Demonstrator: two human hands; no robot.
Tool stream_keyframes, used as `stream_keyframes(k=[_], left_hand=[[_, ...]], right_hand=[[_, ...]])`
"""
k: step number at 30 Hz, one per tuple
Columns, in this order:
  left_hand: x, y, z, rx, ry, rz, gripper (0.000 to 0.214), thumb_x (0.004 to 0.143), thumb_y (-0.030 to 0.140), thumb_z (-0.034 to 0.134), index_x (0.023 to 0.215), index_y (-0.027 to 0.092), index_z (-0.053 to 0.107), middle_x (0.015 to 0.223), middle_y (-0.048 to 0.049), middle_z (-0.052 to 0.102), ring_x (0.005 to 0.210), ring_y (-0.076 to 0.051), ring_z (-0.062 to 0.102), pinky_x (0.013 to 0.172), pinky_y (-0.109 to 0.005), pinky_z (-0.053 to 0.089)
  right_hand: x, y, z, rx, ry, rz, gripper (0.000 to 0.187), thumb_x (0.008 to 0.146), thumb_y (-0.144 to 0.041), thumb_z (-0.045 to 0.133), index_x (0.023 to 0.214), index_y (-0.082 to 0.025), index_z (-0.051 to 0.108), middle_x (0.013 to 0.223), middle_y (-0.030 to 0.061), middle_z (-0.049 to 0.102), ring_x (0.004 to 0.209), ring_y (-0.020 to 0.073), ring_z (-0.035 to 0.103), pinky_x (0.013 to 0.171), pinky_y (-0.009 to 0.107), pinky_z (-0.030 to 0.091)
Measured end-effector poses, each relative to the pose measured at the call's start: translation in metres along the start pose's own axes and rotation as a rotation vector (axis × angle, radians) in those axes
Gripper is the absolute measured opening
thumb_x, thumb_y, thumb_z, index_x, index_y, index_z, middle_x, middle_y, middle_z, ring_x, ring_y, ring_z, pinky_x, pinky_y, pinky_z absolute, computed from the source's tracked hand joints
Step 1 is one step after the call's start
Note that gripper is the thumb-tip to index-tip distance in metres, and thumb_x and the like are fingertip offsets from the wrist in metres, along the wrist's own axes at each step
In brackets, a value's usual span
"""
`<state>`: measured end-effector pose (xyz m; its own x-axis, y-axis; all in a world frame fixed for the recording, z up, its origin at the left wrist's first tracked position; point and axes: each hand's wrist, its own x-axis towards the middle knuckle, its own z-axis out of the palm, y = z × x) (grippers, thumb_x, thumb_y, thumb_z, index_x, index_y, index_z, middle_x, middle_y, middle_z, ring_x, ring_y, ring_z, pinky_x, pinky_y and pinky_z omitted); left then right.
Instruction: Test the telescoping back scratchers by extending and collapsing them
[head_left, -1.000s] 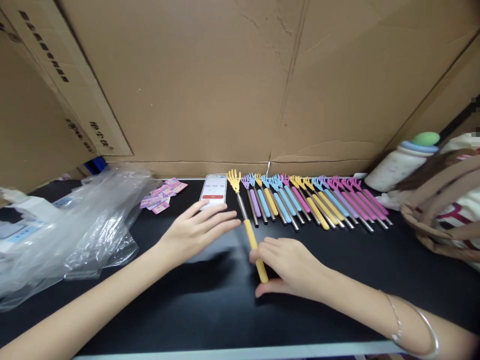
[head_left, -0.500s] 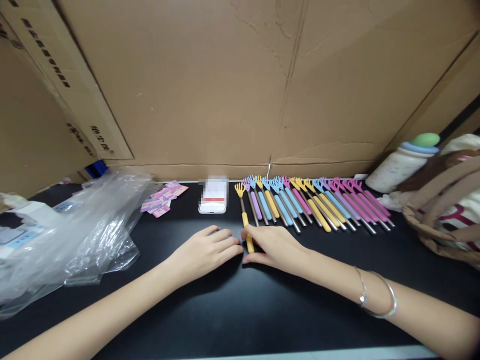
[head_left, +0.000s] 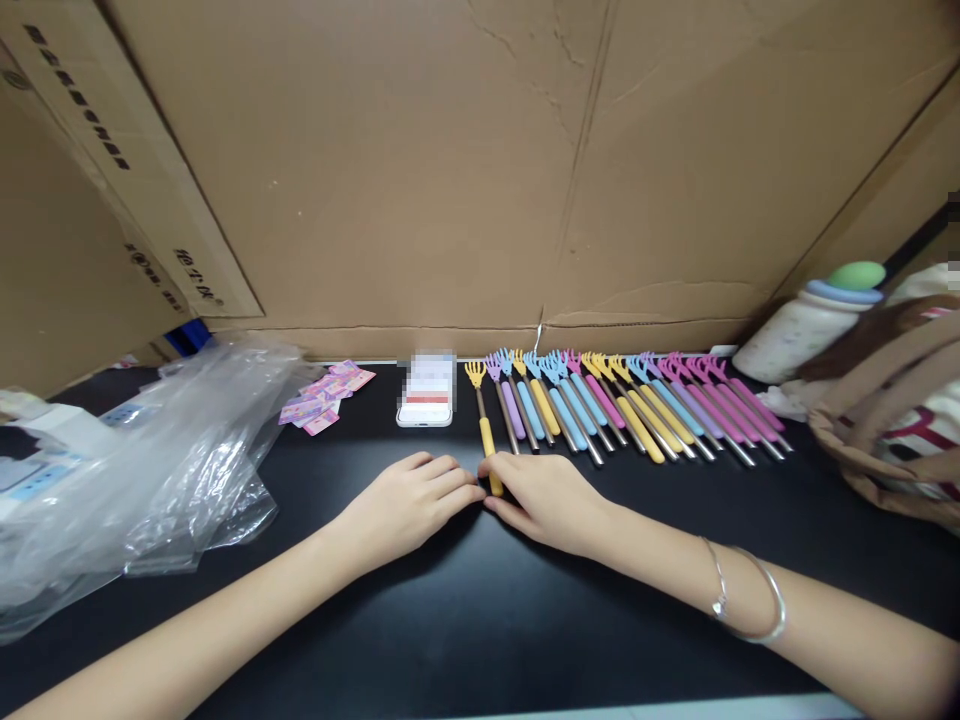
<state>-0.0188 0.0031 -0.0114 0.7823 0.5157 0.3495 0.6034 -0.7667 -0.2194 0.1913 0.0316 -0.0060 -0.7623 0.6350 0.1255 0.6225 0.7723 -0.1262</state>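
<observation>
A yellow hand-shaped back scratcher point(head_left: 484, 425) lies on the black table point(head_left: 465, 610), at the left end of a row of several pastel back scratchers point(head_left: 630, 405). My right hand point(head_left: 544, 500) pinches the near end of its yellow handle. My left hand point(head_left: 409, 505) rests flat on the table just left of that handle end, fingers together and stretched toward it, fingertips almost meeting my right hand.
A phone point(head_left: 426, 392) lies left of the row, with pink paper slips point(head_left: 324, 393) beyond it. Crumpled clear plastic bags point(head_left: 150, 460) and white boxes point(head_left: 45, 445) fill the left. A white bottle point(head_left: 814, 320) and a woven bag point(head_left: 892, 410) stand right. Cardboard walls point(head_left: 450, 160) close the back.
The yellow scratcher has become shorter and slid away toward the row. My right hand moved forward with its handle end, and my left hand drew back beside it.
</observation>
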Motion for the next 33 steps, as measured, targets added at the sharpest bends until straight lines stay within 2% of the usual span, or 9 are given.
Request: stream_keyframes(k=[10,12,14,16,18,20,23,27,33], left_hand=[[0.001,-0.008,-0.005,0.038,0.047,-0.061,0.018,0.086,0.016,0.041,0.097,0.021,0.055,0.093,-0.0022,0.062,0.088,-0.015,0.056,0.073,-0.027,0.041],[0.006,-0.023,-0.013,0.043,0.082,-0.176,0.018,0.083,0.014,0.04,0.09,0.021,0.055,0.09,-0.0029,0.062,0.086,-0.016,0.056,0.071,-0.027,0.042],[0.014,-0.044,-0.019,0.066,0.112,-0.43,0.017,0.081,0.016,0.039,0.088,0.02,0.054,0.09,-0.0043,0.06,0.081,-0.017,0.057,0.066,-0.028,0.042],[0.024,-0.071,-0.021,0.028,0.075,-0.628,0.02,0.082,0.023,0.039,0.097,0.021,0.052,0.098,-0.006,0.059,0.082,-0.019,0.057,0.065,-0.03,0.043],[0.034,-0.1,-0.015,-0.038,0.045,-0.733,0.023,0.083,0.025,0.037,0.102,0.021,0.049,0.102,-0.0066,0.059,0.091,-0.022,0.056,0.069,-0.032,0.044],[0.041,-0.127,-0.002,-0.072,0.023,-0.756,0.022,0.084,0.026,0.035,0.102,0.021,0.048,0.103,-0.0056,0.061,0.102,-0.023,0.052,0.073,-0.032,0.044],[0.048,-0.153,0.021,-0.128,-0.025,-0.773,0.022,0.085,0.026,0.034,0.099,0.019,0.048,0.105,-0.0056,0.062,0.105,-0.022,0.051,0.077,-0.033,0.044],[0.049,-0.163,0.042,-0.15,-0.044,-0.774,0.024,0.087,0.026,0.029,0.101,0.018,0.047,0.11,-0.0078,0.06,0.106,-0.023,0.05,0.085,-0.036,0.039],[0.047,-0.159,0.049,-0.124,-0.035,-0.773,0.024,0.087,0.025,0.028,0.1,0.018,0.047,0.104,-0.0072,0.063,0.105,-0.024,0.05,0.092,-0.041,0.031]], right_hand=[[0.002,0.001,0.008,-0.042,0.041,0.025,0.021,0.09,-0.032,0.039,0.104,-0.019,0.048,0.089,0.0035,0.063,0.079,0.014,0.06,0.062,0.023,0.038],[0.001,0.001,0.007,-0.045,0.048,0.012,0.023,0.09,-0.033,0.04,0.107,-0.019,0.048,0.092,0.0043,0.063,0.081,0.0144,0.06,0.064,0.024,0.038],[-0.001,0.001,0.006,-0.047,0.046,0.006,0.024,0.09,-0.033,0.04,0.108,-0.019,0.047,0.092,0.0041,0.063,0.082,0.0144,0.06,0.065,0.024,0.038],[-0.001,0.001,0.007,-0.049,0.044,-0.003,0.024,0.09,-0.032,0.039,0.107,-0.018,0.047,0.092,0.0039,0.063,0.08,0.014,0.059,0.064,0.023,0.037],[-0.001,0.002,0.007,-0.048,0.046,-0.016,0.023,0.09,-0.032,0.038,0.105,-0.018,0.048,0.092,0.0038,0.062,0.079,0.0135,0.059,0.064,0.023,0.037],[-0.001,0.002,0.007,-0.041,0.044,-0.028,0.022,0.09,-0.032,0.038,0.103,-0.018,0.048,0.092,0.0033,0.062,0.079,0.0135,0.059,0.063,0.024,0.037],[-0.001,0.002,0.006,-0.025,0.049,-0.031,0.022,0.09,-0.032,0.037,0.105,-0.018,0.046,0.094,0.0031,0.062,0.081,0.0139,0.059,0.063,0.024,0.036],[-0.002,0.003,0.005,-0.01,0.053,-0.019,0.022,0.091,-0.031,0.036,0.105,-0.017,0.045,0.092,0.0033,0.063,0.079,0.0135,0.059,0.062,0.023,0.035],[-0.001,0.004,0.008,-0.002,0.039,-0.022,0.022,0.091,-0.034,0.036,0.103,-0.018,0.045,0.089,0.003,0.062,0.077,0.0124,0.058,0.062,0.023,0.034]])
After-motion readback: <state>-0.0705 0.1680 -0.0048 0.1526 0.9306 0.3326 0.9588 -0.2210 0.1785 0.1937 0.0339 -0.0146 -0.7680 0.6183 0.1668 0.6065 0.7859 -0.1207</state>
